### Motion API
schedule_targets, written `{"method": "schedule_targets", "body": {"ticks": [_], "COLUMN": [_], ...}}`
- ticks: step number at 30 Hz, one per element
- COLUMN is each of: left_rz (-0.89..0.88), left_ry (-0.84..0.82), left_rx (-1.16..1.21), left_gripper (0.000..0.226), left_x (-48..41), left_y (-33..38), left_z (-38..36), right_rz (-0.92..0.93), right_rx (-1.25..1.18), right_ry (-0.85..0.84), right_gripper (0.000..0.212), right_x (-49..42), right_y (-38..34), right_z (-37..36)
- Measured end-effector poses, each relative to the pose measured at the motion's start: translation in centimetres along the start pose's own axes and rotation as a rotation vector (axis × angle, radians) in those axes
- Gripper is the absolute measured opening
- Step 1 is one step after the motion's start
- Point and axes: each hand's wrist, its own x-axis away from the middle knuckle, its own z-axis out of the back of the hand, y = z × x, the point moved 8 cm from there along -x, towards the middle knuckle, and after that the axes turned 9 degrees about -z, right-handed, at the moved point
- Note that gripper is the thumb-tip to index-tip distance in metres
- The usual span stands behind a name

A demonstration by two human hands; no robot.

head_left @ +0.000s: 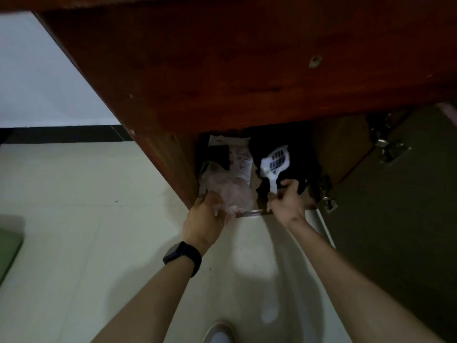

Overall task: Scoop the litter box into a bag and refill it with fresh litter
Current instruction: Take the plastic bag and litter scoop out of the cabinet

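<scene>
Low in an open wooden cabinet, a white slotted litter scoop lies on something black. My right hand grips the scoop's handle at its lower end. My left hand, with a dark watch on the wrist, holds a crumpled clear plastic bag at the cabinet's left front corner. No litter box is in view.
A white printed package and a dark flat item sit behind the bag. The cabinet door stands open at right, hinges showing. Pale tiled floor spreads left; a green mat at the left edge; my shoe below.
</scene>
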Motion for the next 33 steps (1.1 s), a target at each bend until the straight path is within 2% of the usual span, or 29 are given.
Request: {"method": "schedule_targets", "body": {"ticks": [4, 7, 14, 22, 26, 33], "left_rz": [-0.06, -0.105, -0.211, -0.209, -0.157, -0.238], "left_ry": [-0.022, -0.036, 0.018, 0.046, 0.041, 0.071], "left_rx": [-0.016, -0.023, -0.066, -0.005, 0.117, 0.039], "left_gripper": [0.022, 0.017, 0.012, 0.005, 0.014, 0.01], "left_x": [1.3, 3.1, 7.0, 10.6, 11.4, 14.0], "left_y": [2.6, 4.4, 8.0, 11.4, 14.5, 16.8], "left_z": [1.6, 3.3, 8.6, 11.0, 11.4, 13.9], "right_rz": [-0.119, -0.191, -0.309, -0.291, -0.235, -0.166], "right_rx": [-0.353, -0.508, -0.788, -0.91, -0.89, -0.821], "right_ry": [-0.04, -0.109, -0.273, -0.255, -0.295, -0.397], "right_gripper": [0.03, 0.024, 0.026, 0.025, 0.024, 0.026], "right_x": [3.7, 7.8, 16.2, 24.0, 26.7, 29.3], "right_y": [0.7, 1.1, 0.8, 0.6, -0.5, -2.5], "right_z": [2.0, 3.6, 6.6, 12.3, 14.0, 13.4]}}
